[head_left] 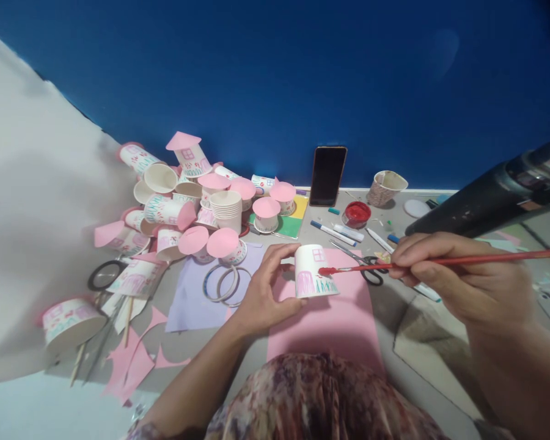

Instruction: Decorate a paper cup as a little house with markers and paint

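My left hand [270, 284] grips a white paper cup [308, 264] from its left side, above a pink sheet [330, 330]. The cup is upside down, with a pink window, a pink door and green grass strokes drawn on its wall. My right hand [467, 275] pinches a red paintbrush [362, 267] by its handle. The brush's red-coated tip meets the cup's wall just right of the door, or hovers very close to it. Behind the cup stands an open jar of red paint [356, 214].
Decorated cups with pink paper roofs [183, 142] crowd the left, around a stack of plain cups [226, 211]. Scissors [371, 275], markers [334, 233] and a propped phone [329, 176] lie beyond the pink sheet. A thick black tube [486, 192] juts in from the right. A blue wall [275, 79] bounds the back.
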`<state>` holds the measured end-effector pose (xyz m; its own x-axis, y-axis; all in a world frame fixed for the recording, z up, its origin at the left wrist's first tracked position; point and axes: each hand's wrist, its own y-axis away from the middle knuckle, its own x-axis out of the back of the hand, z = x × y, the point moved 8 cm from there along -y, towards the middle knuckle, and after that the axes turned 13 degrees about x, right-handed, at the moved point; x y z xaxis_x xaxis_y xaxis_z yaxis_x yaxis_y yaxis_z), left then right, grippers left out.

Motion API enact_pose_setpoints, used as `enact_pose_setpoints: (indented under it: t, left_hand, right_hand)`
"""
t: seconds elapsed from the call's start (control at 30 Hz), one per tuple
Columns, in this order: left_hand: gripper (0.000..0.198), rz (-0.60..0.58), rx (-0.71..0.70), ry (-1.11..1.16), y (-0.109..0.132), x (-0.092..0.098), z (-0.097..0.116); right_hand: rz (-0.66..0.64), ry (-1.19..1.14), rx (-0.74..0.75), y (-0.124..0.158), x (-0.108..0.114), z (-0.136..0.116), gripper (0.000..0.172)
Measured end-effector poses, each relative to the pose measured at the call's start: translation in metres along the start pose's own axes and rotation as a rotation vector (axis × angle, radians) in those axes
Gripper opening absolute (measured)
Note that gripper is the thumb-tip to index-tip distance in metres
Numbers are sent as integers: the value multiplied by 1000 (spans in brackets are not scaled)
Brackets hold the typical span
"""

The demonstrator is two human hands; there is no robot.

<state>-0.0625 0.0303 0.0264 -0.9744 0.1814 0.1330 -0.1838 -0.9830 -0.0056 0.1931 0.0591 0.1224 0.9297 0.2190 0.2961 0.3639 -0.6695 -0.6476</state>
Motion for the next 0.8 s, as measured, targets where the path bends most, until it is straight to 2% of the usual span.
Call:
enact_pose_setpoints:
  t: [0.8]
  left_hand:
    - [82, -45, -34, 28, -1, -5, -1]
  right_hand:
    - [-28, 48, 60, 0, -1, -6, 14]
